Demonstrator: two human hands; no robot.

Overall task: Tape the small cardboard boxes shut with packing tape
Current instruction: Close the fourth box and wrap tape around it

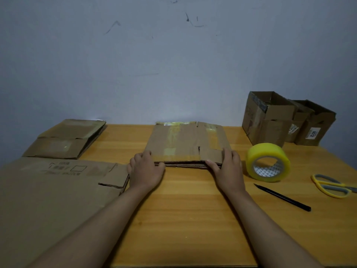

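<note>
Both hands, left hand (145, 169) and right hand (227, 167), apparently pinch the flattened box (185, 144); old tape residue could tear flaps when opened.

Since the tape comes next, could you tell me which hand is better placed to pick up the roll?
Right. The right hand grips the flattened box right beside the tape roll; the left hand is farther away.

Scissors (334, 185) right of right hand (229, 169): blades cut by frame edge. Box labels (313, 133) beyond: print unreadable.
</note>
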